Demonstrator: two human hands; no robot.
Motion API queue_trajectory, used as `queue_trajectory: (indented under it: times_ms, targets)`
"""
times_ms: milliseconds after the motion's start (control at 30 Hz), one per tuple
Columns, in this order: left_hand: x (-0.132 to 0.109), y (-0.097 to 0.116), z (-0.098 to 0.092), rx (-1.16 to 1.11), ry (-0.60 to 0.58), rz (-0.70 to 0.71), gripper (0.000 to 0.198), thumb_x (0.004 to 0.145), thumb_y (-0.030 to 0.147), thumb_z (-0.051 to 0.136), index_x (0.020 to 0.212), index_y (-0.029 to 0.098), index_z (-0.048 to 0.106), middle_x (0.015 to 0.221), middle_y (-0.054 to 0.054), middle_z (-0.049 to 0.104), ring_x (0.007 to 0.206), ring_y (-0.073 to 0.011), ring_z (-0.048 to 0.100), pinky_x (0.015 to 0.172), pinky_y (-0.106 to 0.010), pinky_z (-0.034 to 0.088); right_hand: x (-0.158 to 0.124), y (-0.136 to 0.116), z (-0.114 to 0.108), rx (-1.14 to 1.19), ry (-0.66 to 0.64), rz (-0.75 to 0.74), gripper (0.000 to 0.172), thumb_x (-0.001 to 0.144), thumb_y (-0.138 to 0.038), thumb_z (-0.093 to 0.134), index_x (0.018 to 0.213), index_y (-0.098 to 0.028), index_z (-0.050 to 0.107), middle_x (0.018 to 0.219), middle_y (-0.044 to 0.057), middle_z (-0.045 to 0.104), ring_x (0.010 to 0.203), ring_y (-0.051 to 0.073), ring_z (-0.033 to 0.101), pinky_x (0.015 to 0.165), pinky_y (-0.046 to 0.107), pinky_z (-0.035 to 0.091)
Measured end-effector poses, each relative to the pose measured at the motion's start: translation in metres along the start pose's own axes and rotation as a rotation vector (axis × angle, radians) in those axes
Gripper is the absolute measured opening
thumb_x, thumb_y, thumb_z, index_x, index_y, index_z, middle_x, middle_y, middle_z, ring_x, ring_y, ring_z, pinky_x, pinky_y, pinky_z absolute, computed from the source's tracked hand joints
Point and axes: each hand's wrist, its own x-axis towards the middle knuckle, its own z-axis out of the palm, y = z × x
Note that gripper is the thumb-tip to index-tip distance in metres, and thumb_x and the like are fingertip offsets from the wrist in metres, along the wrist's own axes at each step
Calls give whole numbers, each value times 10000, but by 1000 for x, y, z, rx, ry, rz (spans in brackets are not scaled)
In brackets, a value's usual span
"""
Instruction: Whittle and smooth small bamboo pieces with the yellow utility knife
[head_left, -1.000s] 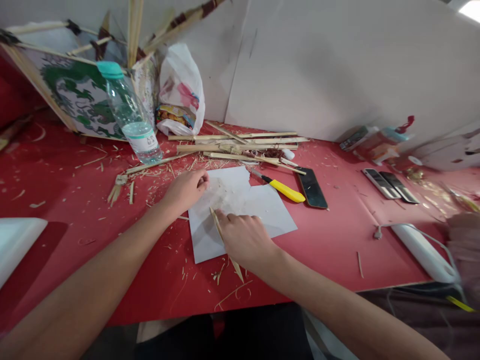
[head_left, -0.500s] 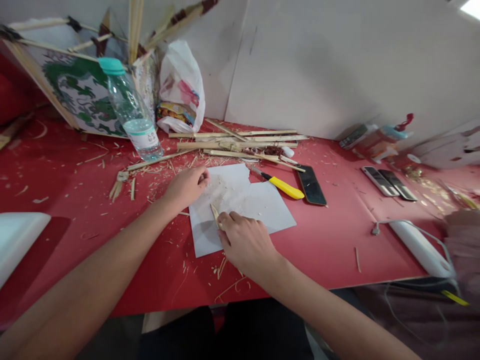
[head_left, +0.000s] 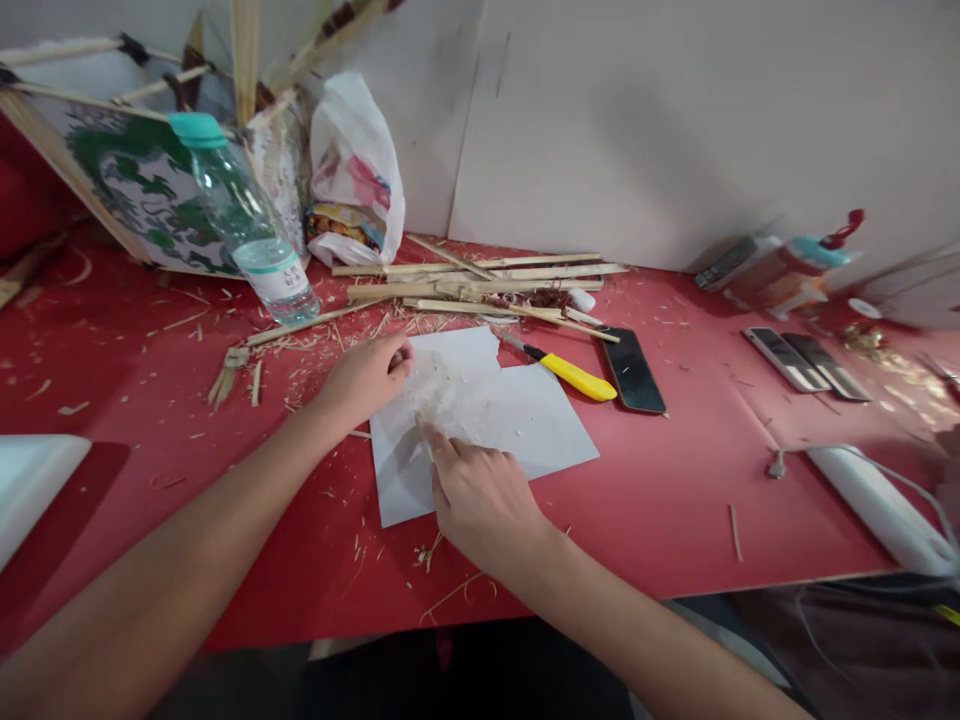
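On the white paper [head_left: 555, 420], my right hand [head_left: 487, 500] is closed round a short pale wooden sliver [head_left: 421, 424]. Its tip points up and left, and the rest is mostly covered by my fingers. My left hand [head_left: 371, 375] rests at the paper's upper left edge with its fingers curled in. Whatever those fingers hold, if anything, is hidden. Small crumbs and a greyish smear lie on the paper between my hands. A yellow-handled knife [head_left: 577, 377] lies along the paper's upper right edge.
Bamboo strips [head_left: 480, 290] and shavings lie behind the paper on the red table [head_left: 637, 520]. At the back left stand a water bottle [head_left: 274, 275], a plastic bag [head_left: 360, 150] and a dragon-painted frame [head_left: 142, 190]. A dark phone [head_left: 634, 370] lies right of the knife.
My right hand has shifted slightly left and down on the paper, and less of the sliver shows. My left hand stays at the upper left edge. The view has turned slightly.
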Motion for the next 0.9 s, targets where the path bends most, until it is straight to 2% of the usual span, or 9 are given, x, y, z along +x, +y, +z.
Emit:
queue_trajectory:
  times_ms: [167,267,433,533,700,900]
  targets:
    - [-1,4,-1,21,-11,-15,35,893,217,578,914,224,605,785,-6,673,710,-168,606,631,-291,383,4,14,2,37,84,-58,608,925,-87,361,1531,-96,312,971,94,701,798,211,656,570,308,448]
    - [-2,6,-2,46,-23,-28,39,916,236,560,924,231,597,823,-7,677,754,-178,616,661,-299,395,6,24,-3,103,118,-41,585,943,-94,351,1528,-100,325,998,92,678,807,206,638,575,303,447]
    - [-3,8,-2,41,-43,-36,44,941,256,530,938,244,572,857,-2,668,797,-182,615,696,-301,402,5,31,-6,279,85,43,670,905,-49,349,1557,-190,284,1084,76,644,693,163,603,559,287,424]
    - [-3,8,-2,34,-66,-55,58,950,262,510,949,246,566,861,-5,668,799,-187,611,708,-302,399,3,29,-6,339,34,50,685,885,-22,352,1538,-225,333,1067,67,645,710,162,616,588,283,431]
    - [-3,8,-3,18,-68,-60,64,945,270,507,945,249,567,857,-6,671,791,-190,613,695,-300,390,2,24,-11,221,-39,74,600,917,-84,397,1489,-260,422,983,64,670,706,182,656,587,281,439]
    - [-3,7,-2,15,-57,-49,71,932,251,509,947,243,578,892,-20,695,826,-200,635,722,-301,415,1,15,-9,-5,-68,57,631,914,-99,418,1533,-202,343,987,104,688,678,189,679,593,282,476]
